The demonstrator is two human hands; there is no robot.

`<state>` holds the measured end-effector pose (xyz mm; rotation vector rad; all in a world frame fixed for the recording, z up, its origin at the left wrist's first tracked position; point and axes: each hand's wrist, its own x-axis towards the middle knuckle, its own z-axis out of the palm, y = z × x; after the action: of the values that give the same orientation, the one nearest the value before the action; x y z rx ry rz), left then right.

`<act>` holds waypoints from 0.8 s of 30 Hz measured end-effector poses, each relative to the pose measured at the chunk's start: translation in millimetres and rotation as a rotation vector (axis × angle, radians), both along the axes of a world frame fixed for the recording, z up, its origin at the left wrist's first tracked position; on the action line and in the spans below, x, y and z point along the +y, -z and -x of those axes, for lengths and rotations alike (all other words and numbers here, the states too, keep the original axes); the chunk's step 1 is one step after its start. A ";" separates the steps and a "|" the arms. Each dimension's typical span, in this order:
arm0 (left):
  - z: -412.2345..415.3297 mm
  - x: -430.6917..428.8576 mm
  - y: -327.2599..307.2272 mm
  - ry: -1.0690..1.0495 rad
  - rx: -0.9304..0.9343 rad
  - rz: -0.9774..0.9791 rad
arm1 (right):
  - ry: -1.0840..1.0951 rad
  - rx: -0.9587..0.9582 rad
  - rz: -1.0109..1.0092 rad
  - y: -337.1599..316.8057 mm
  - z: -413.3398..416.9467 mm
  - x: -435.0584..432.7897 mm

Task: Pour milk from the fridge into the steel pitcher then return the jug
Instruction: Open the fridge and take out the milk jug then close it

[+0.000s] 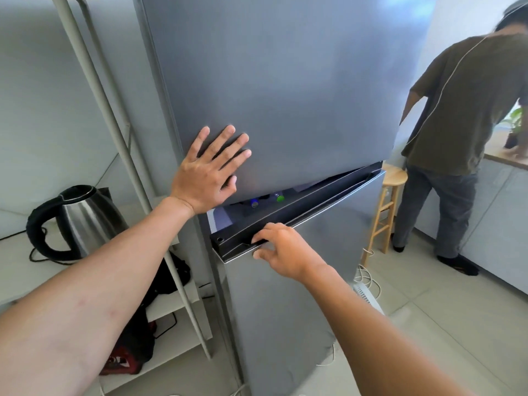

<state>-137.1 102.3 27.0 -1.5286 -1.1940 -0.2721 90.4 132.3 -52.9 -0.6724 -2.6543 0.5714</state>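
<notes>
kettle (pixel 83 218) on white shelf (pixel 17 270) | wooden stool (pixel 385 207) by counter | bystander (pixel 468 115) | red-black bag (pixel 128 358)

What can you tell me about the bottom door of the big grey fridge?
The lower fridge door is smooth grey metal with a dark recessed handle strip along its top edge. It stands slightly ajar, swung out at the handle side, so a gap shows a blue cap and a green cap inside. The right hand hooks its fingers into the handle recess. The left hand lies flat on the upper door, not this one.
</notes>
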 end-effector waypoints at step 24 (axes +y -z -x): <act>-130.6 -32.6 21.0 -0.134 -0.176 0.510 | 0.239 0.233 0.308 -12.0 -130.1 -17.5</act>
<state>-6.5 69.7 6.0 -1.8767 -1.5821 -0.0085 220.5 114.8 -40.9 -0.9319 -2.2513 0.9349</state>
